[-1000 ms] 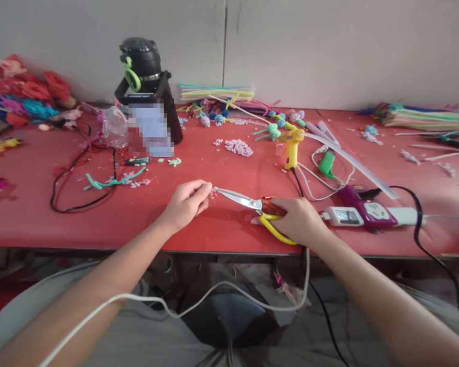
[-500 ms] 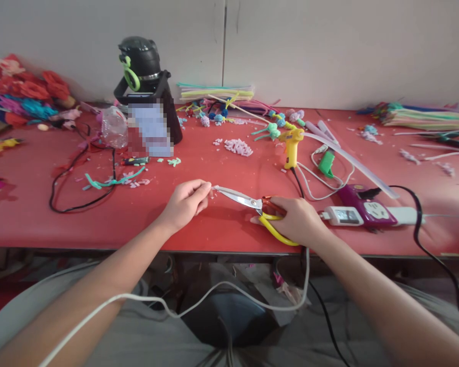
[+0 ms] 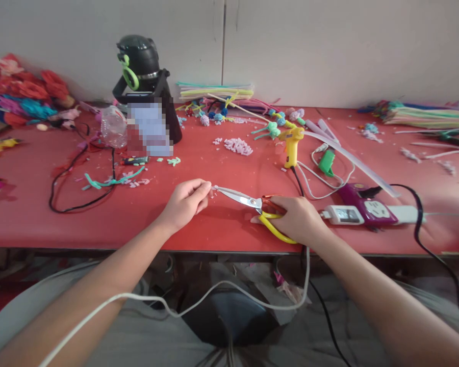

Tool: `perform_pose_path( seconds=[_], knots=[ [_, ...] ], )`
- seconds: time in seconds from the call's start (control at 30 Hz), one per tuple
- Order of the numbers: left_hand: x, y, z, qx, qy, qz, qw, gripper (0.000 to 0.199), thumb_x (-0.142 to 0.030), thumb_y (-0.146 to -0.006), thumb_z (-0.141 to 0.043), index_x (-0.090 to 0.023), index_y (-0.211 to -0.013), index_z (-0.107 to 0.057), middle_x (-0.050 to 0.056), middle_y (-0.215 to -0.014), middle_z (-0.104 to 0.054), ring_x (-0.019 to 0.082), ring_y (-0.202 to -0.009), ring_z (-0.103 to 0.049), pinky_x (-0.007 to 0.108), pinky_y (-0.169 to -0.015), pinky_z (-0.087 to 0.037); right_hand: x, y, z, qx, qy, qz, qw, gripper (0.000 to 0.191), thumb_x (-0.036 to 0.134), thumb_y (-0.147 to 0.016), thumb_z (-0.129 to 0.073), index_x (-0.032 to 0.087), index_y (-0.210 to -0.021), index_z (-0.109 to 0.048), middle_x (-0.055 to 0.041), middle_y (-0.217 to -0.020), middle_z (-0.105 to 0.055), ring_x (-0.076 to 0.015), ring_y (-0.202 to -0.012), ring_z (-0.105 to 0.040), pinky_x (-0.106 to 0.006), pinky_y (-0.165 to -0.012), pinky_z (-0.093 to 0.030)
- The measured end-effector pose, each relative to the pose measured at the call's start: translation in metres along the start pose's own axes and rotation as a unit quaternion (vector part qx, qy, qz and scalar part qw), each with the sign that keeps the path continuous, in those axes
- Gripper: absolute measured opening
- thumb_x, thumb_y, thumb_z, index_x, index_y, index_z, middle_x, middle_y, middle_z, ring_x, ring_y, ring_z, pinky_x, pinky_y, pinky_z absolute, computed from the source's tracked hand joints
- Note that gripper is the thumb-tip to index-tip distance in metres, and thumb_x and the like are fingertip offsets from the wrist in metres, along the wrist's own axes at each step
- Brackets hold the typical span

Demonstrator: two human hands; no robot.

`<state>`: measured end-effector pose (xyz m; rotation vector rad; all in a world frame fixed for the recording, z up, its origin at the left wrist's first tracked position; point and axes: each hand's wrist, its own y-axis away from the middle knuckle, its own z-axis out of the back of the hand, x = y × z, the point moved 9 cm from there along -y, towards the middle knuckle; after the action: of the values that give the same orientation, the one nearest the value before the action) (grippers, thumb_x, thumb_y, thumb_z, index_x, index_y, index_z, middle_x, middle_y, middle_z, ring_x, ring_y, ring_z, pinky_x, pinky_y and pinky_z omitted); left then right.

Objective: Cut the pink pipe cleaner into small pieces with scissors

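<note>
My right hand (image 3: 296,216) is wrapped round the yellow and red handles of the scissors (image 3: 240,198), whose blades point left. The blade tips are close to my left hand (image 3: 189,201), where thumb and fingers are pinched together. A tiny pale bit shows between the fingertips and the blade tips, too small to make out. Beyond the hands lies a pile of short lilac pieces (image 3: 238,147) on the red table (image 3: 199,232). A yellow glue gun (image 3: 290,148) stands behind my right hand.
A black bottle (image 3: 172,114) stands behind a phone (image 3: 149,125). On the right are a purple power strip (image 3: 373,209), cables and a green clip (image 3: 326,163). Bundles of pipe cleaners (image 3: 216,92) lie at the back, red flowers (image 3: 32,86) at the far left.
</note>
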<state>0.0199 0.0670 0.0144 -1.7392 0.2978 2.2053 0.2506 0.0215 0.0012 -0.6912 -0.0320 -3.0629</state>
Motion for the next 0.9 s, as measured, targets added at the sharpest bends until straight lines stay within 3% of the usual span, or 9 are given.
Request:
perform_pose_path(
  seconds=[0.43, 0.9],
  knots=[
    [-0.0037, 0.0008, -0.0012, -0.015, -0.004, 0.000, 1.000, 0.031, -0.034, -0.100, -0.044, -0.019, -0.072, -0.046, -0.006, -0.048, -0.042, 0.007, -0.043, -0.036, 0.022, -0.046, -0.031, 0.0065, 0.0039, 0.0065, -0.028, -0.013, 0.020, 0.999, 0.063, 0.083, -0.068, -0.057, 0.023, -0.060, -0.039, 0.0010, -0.055, -0.047, -0.0113, -0.051, -0.035, -0.026, -0.051, -0.027],
    [-0.0013, 0.0005, -0.0013, -0.010, 0.007, 0.005, 1.000, 0.031, -0.037, -0.099, -0.047, -0.018, -0.076, -0.051, -0.006, -0.047, -0.041, 0.007, -0.042, -0.034, 0.022, -0.044, -0.029, 0.0047, 0.0018, 0.0031, 0.000, -0.004, 0.019, 1.000, 0.064, 0.082, -0.068, -0.059, 0.023, -0.060, -0.038, 0.0020, -0.055, -0.046, -0.0117, -0.053, -0.033, -0.027, -0.052, -0.027]
  ],
)
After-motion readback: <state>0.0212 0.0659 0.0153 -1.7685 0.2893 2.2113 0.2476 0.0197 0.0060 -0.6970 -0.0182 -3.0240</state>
